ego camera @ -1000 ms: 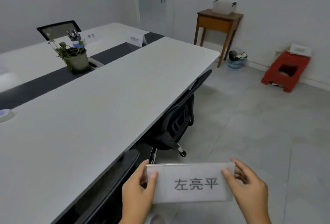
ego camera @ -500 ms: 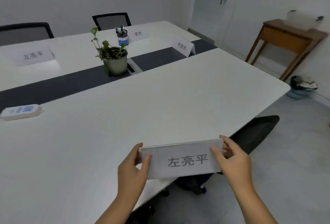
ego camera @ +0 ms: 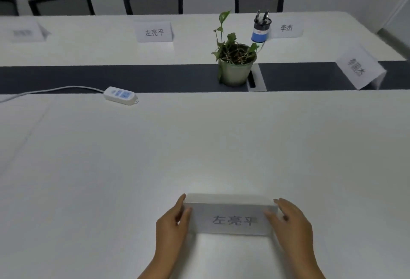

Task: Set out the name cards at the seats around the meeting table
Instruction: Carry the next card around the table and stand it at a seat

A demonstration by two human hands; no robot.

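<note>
Both hands — left hand (ego camera: 172,226), right hand (ego camera: 290,223) — grip the name card (ego camera: 233,217) ends; card over table (ego camera: 133,167).

potted plant (ego camera: 235,63), pen cup (ego camera: 261,31), power strip (ego camera: 120,95)

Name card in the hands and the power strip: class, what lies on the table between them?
Nothing: in the head view only bare white table separates the held name card from the power strip.
</note>
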